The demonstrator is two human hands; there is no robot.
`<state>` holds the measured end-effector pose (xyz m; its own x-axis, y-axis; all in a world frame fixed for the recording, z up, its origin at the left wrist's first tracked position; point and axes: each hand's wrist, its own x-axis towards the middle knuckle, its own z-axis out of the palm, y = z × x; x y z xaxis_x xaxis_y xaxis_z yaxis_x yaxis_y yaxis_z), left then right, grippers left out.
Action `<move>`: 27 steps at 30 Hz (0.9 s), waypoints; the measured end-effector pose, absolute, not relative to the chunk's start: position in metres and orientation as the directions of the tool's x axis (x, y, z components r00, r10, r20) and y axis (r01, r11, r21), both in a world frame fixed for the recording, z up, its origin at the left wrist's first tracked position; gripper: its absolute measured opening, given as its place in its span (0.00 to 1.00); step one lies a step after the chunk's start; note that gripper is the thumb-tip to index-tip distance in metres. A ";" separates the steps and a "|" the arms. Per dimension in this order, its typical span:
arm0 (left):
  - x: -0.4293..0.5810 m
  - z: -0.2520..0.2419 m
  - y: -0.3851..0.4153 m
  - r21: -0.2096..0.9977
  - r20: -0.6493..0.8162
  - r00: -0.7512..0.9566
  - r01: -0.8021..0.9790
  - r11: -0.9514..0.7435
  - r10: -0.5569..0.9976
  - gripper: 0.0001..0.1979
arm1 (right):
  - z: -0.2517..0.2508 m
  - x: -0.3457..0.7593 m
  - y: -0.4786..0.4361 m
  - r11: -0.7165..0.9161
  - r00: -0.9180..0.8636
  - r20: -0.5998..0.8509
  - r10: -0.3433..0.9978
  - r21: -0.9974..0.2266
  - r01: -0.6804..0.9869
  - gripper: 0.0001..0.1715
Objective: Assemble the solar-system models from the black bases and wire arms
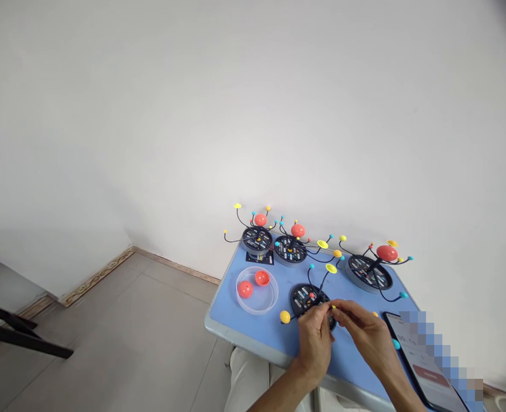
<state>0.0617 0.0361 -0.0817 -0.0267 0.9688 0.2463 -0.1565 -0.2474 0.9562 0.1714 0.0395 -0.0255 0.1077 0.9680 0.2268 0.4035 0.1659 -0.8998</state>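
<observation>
On the near part of the blue table stands a solar system model with a round black base. Thin black arms rise from it, carrying a ringed yellow planet, an orange-yellow ball and small blue and red balls. My left hand is closed in front of the base, covering part of it; what its fingers pinch is hidden. Close against it, my right hand pinches a small yellow ball between thumb and forefinger, beside the model's right edge.
Three more models with red centre balls, at left, middle and right, line the wall side. A clear round dish holds red half-spheres. A phone lies at the right edge, near a blue ball.
</observation>
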 end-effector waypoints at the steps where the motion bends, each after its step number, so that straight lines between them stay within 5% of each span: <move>1: 0.062 -0.082 0.036 0.956 0.249 -0.030 -0.154 -0.251 0.968 0.22 | -0.026 0.172 0.040 0.189 0.084 0.249 0.965 -0.880 0.435 0.20; 9: 0.062 -0.084 0.036 0.954 0.275 -0.022 -0.115 -0.276 0.961 0.19 | -0.008 0.176 0.040 0.446 -0.232 0.415 0.879 -0.549 0.707 0.17; 18: 0.065 -0.085 0.038 0.949 0.267 -0.041 -0.161 -0.270 0.963 0.20 | 0.015 0.172 0.044 0.623 -0.565 0.300 0.769 -0.151 0.768 0.19; 27: 0.066 -0.084 0.038 0.953 0.242 -0.050 -0.174 -0.247 0.969 0.21 | 0.015 0.173 0.051 0.631 -0.633 0.210 0.745 0.089 0.771 0.18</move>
